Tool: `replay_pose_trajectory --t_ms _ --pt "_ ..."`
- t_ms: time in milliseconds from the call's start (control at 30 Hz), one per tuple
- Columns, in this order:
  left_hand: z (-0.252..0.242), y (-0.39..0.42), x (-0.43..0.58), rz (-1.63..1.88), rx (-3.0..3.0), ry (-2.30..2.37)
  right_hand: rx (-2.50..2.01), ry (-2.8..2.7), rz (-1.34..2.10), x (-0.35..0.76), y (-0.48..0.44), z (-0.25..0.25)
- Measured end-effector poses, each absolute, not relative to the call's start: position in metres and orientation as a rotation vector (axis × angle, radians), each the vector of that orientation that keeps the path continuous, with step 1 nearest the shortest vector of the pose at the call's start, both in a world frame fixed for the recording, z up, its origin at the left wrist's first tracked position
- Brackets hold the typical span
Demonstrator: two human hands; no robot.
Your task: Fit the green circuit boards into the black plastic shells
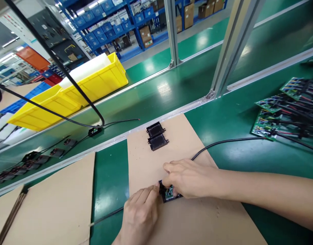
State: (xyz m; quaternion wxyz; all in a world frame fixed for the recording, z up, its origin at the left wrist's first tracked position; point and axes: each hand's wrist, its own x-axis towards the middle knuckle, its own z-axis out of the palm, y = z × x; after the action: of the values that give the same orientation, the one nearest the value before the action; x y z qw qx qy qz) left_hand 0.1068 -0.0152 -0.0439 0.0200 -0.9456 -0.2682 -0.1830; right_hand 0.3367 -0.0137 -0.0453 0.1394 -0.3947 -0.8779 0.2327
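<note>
A small black plastic housing lies on the cardboard sheet in front of me, with a green circuit board inside it. My left hand is closed at the housing's left end, fingertips on its edge. A black cable runs out from under that hand to the left. Bent over the housing from the right, my right hand has its thumb and fingers curled down at the board, covering much of it. A second cable leads from behind this hand toward the right.
Two empty black housings sit farther up the cardboard. Several wired circuit boards are piled at right. Another cardboard sheet lies left. Beyond the metal rail are motor-like parts, yellow bins and a hanging black cable.
</note>
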Motion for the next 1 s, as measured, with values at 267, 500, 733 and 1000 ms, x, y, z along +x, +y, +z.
replay_pose_trajectory --t_ms 267,500,733,1000 --pt "-0.040 -0.026 0.107 -0.197 -2.839 -0.902 -1.178 -2.496 0.696 0.338 -0.015 -0.040" --pt "-0.038 -0.028 0.107 -0.098 -2.832 -0.991 -1.167 -2.498 0.719 0.337 -0.014 -0.042" --pt "-0.045 -0.035 0.117 0.162 -2.628 -0.844 -1.169 -2.465 0.772 0.334 -0.015 -0.045" --pt "-0.046 -0.024 0.099 -0.371 -2.933 -1.124 -1.172 -2.443 0.762 0.332 -0.015 -0.038"
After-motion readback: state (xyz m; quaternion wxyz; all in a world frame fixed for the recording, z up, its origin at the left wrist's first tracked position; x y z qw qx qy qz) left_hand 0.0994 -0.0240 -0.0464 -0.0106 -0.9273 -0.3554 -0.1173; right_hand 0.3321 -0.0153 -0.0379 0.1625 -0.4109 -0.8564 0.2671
